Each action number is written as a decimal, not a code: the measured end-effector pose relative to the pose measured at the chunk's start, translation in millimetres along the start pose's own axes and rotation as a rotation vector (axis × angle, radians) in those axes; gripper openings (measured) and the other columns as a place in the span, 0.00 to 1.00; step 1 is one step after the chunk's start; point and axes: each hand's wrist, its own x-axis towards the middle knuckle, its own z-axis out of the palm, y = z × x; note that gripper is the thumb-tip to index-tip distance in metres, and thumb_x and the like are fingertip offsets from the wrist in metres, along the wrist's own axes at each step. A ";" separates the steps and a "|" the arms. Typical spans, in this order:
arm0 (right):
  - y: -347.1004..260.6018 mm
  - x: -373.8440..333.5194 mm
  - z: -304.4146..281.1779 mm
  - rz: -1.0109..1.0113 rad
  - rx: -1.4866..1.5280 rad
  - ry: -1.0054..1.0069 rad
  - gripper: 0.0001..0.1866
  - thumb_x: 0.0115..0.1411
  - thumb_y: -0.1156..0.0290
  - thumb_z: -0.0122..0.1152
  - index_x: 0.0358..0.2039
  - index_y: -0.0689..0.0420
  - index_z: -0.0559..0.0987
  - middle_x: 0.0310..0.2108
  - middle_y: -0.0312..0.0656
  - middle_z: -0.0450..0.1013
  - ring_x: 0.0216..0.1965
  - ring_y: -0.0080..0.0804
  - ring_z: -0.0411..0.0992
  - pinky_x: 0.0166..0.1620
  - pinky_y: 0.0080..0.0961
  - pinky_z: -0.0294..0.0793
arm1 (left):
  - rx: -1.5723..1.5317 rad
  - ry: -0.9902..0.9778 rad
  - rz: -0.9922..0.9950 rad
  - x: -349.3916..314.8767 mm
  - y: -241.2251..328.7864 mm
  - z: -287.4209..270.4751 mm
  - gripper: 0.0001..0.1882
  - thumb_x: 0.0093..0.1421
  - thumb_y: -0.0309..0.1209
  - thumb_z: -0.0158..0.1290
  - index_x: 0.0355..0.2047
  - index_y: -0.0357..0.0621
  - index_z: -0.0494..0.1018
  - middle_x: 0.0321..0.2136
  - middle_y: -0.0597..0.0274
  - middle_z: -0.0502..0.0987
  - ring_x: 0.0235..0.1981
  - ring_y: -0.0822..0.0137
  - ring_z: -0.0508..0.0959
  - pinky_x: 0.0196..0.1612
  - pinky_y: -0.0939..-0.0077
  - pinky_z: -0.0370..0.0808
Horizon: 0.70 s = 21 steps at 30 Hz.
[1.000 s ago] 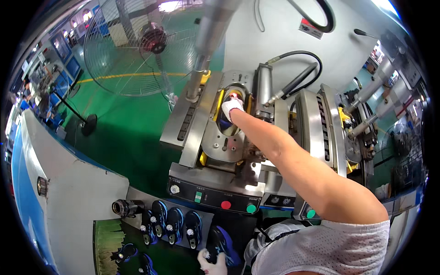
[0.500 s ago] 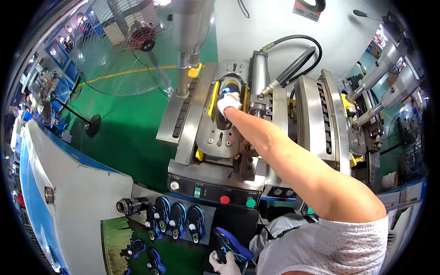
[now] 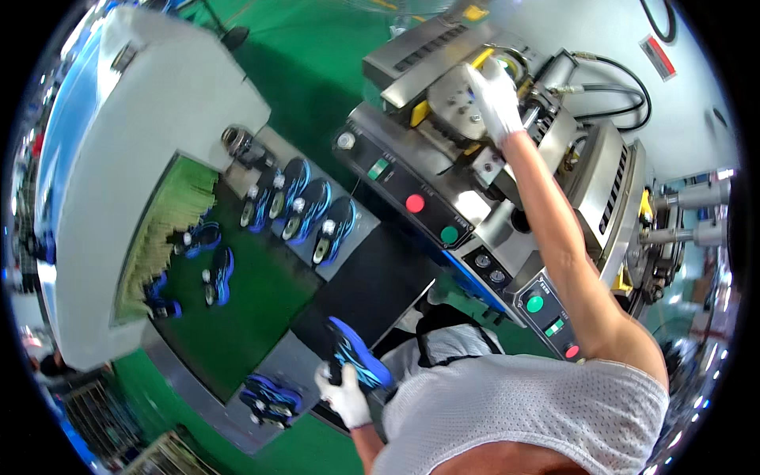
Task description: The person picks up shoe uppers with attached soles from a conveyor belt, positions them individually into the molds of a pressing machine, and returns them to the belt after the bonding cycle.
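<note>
My left hand [image 3: 347, 396], in a white glove, grips a dark shoe [image 3: 358, 358] with light-blue markings and a blue-violet sole. The shoe is tilted low in front of me. My right hand [image 3: 497, 96], also gloved, is over the metal shoe press [image 3: 457, 103] at the upper right. Its fingers look stretched and somewhat apart, blurred by motion, with nothing visible in them. Just beyond it is the press's yellow-edged round recess [image 3: 516, 65], partly hidden by the hand. What lies inside cannot be made out.
Several similar shoes [image 3: 317, 210] stand along the grey ledge of the green conveyor [image 3: 265, 317]. More shoes [image 3: 271, 398] rest at its near edge. A fringed curtain [image 3: 170, 237] hangs at the white machine housing [image 3: 182, 87]. The press front carries a red button [image 3: 415, 203] and green buttons [image 3: 450, 234].
The view has swung down and to the left, showing more of the conveyor. My right hand has drawn back from the press recess. The left hand still grips its shoe.
</note>
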 end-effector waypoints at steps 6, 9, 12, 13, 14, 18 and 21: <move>31.0 -261.3 42.5 -0.311 -0.748 -0.316 0.47 0.56 0.61 0.67 0.70 0.71 0.59 0.73 0.67 0.51 0.73 0.63 0.54 0.74 0.51 0.52 | -0.111 0.040 0.000 90.5 -37.8 -48.8 0.33 0.57 0.37 0.66 0.59 0.34 0.70 0.48 0.47 0.79 0.47 0.53 0.79 0.56 0.59 0.74; 101.0 -298.8 72.6 -0.427 -1.139 -0.384 0.53 0.53 0.52 0.69 0.70 0.73 0.58 0.73 0.68 0.50 0.75 0.68 0.46 0.75 0.60 0.40 | -0.117 -0.029 -0.012 139.2 -52.5 -72.5 0.34 0.57 0.39 0.66 0.59 0.32 0.69 0.49 0.46 0.80 0.48 0.57 0.80 0.56 0.61 0.75; 6.3 -289.7 91.2 -0.217 -0.601 -0.365 0.54 0.54 0.50 0.72 0.71 0.70 0.58 0.72 0.67 0.52 0.75 0.65 0.47 0.75 0.52 0.44 | -0.225 -0.045 -0.002 174.8 -61.5 -96.1 0.30 0.58 0.34 0.66 0.56 0.34 0.70 0.45 0.55 0.78 0.45 0.63 0.77 0.54 0.67 0.74; -11.4 -295.5 116.4 -0.143 -0.489 -0.336 0.54 0.54 0.50 0.72 0.71 0.70 0.59 0.72 0.67 0.54 0.74 0.63 0.50 0.75 0.47 0.48 | -0.186 -0.035 -0.020 183.9 -61.0 -102.7 0.31 0.57 0.35 0.65 0.57 0.33 0.70 0.48 0.51 0.78 0.47 0.60 0.78 0.55 0.65 0.73; -30.9 -303.7 148.8 -0.069 -0.373 -0.313 0.53 0.53 0.50 0.72 0.70 0.70 0.60 0.71 0.66 0.56 0.74 0.61 0.53 0.74 0.43 0.52 | -0.141 -0.020 -0.044 191.0 -66.0 -111.9 0.32 0.57 0.35 0.65 0.58 0.32 0.69 0.50 0.47 0.78 0.49 0.58 0.78 0.56 0.64 0.73; -25.4 -325.9 299.9 0.516 -0.228 -0.354 0.36 0.55 0.53 0.69 0.58 0.65 0.73 0.50 0.60 0.74 0.53 0.52 0.73 0.60 0.38 0.71 | -0.118 0.050 -0.031 214.3 -81.9 -127.8 0.30 0.59 0.35 0.66 0.58 0.35 0.70 0.49 0.53 0.76 0.48 0.59 0.75 0.57 0.63 0.72; -15.3 -334.8 366.7 0.741 -0.232 -0.226 0.40 0.54 0.54 0.68 0.63 0.65 0.70 0.57 0.60 0.72 0.61 0.51 0.70 0.66 0.36 0.65 | -0.026 0.089 0.042 234.2 -91.8 -137.6 0.32 0.60 0.37 0.65 0.58 0.30 0.68 0.51 0.47 0.76 0.50 0.56 0.75 0.57 0.61 0.71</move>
